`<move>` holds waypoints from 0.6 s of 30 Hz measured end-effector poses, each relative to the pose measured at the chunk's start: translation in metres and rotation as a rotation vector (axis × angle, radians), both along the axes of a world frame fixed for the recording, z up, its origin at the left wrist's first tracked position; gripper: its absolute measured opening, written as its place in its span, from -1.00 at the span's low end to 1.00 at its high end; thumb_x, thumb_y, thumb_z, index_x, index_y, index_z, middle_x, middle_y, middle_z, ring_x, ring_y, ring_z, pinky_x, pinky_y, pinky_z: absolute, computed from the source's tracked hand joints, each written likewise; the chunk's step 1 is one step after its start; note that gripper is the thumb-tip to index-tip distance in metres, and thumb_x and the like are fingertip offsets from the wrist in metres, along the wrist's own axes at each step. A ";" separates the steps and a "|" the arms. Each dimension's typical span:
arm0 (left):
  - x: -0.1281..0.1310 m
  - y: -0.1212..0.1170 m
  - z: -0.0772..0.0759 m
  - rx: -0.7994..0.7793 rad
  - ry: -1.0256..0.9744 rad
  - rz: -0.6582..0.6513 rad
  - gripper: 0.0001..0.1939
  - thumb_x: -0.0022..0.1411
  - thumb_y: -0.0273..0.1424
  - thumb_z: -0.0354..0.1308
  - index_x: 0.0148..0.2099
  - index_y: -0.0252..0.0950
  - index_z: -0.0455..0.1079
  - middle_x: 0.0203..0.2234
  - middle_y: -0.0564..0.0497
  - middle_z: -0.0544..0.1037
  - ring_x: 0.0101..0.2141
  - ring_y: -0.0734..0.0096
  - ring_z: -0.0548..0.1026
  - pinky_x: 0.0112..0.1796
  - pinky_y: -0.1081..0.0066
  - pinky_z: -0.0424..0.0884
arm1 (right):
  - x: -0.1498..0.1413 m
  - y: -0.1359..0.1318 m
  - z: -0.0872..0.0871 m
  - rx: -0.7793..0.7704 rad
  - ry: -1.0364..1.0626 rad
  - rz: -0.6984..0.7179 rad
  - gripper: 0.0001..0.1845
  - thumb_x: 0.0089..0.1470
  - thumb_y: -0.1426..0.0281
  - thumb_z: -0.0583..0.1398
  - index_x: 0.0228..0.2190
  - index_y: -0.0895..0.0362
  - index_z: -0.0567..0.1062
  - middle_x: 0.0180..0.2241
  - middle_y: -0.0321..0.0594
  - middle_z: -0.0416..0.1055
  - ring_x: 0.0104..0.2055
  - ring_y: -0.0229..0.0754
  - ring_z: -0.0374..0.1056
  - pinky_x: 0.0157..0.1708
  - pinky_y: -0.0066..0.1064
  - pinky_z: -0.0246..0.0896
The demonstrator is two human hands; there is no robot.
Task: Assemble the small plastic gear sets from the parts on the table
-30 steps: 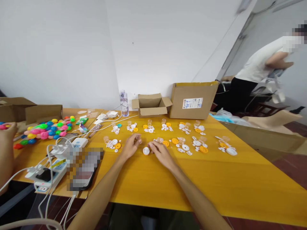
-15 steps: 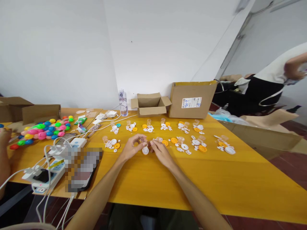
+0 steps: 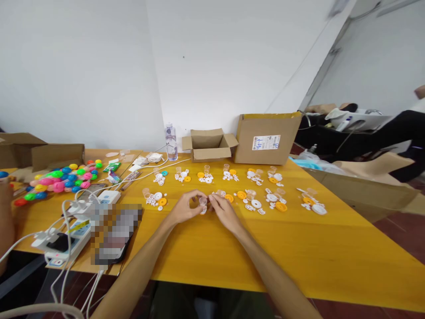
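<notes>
Clear cup, one: just below the centre of the frame, above a white piece. Left hand: thumb and forefinger curled, pinching the cup. Right hand: fingers bent and close together, just right of the cup; whether they pinch anything, cannot tell. Orange wheel, one: beside the right hand. Open carton, one: upper middle. Coloured balls, many: left side.
</notes>
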State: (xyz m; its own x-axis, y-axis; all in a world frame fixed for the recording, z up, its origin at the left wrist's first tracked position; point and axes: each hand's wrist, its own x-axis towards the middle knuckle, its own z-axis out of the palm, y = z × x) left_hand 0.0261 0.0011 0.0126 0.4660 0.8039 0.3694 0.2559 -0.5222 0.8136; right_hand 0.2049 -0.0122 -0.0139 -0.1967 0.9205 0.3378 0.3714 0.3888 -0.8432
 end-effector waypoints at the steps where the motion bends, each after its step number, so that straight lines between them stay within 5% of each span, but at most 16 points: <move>1: 0.000 0.000 0.000 -0.001 0.004 0.002 -0.81 0.08 -0.43 0.21 -0.19 -0.28 0.49 -0.34 0.01 0.58 -0.30 0.35 0.49 -0.20 0.38 0.41 | 0.000 0.000 0.000 0.001 -0.003 -0.003 -0.55 0.28 0.05 -0.05 -0.51 0.04 0.32 -0.56 -0.31 0.37 -0.44 -0.15 0.32 -0.35 -0.36 0.21; 18: 0.000 0.003 -0.005 -0.076 0.035 0.011 -0.79 0.08 -0.30 0.23 -0.23 -0.27 0.46 -0.40 0.03 0.55 -0.38 0.40 0.43 -0.29 0.42 0.39 | -0.001 -0.008 0.013 0.206 0.065 -0.087 -0.61 0.27 0.11 0.04 -0.42 0.04 0.49 -0.44 -0.21 0.41 -0.39 -0.12 0.30 -0.33 -0.34 0.24</move>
